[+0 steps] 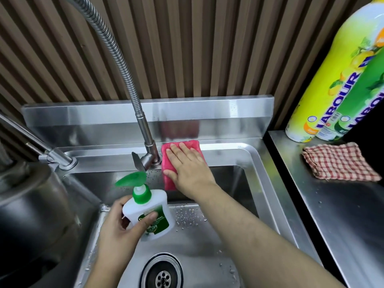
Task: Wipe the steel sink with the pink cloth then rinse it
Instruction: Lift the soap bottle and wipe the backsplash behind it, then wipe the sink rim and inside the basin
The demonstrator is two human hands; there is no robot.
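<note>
Nearest, the left hand is gripping a white plastic pump bottle with a green top above the steel sink. Beyond it, the right hand, fingers flat, is pressing the folded pink cloth under its palm onto the back ledge, with the flexible steel tap standing just left of this hand. Wiping is seemingly under way; the basin and rinsing are likely remaining.

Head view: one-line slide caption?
Wiping: right hand presses pink cloth flat on steel sink rim beside faucet; left hand holds soap bottle.

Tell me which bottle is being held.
The white pump bottle, gripped by the left hand over the sink; the yellow bottle and green bottle stand untouched on the counter.
</note>
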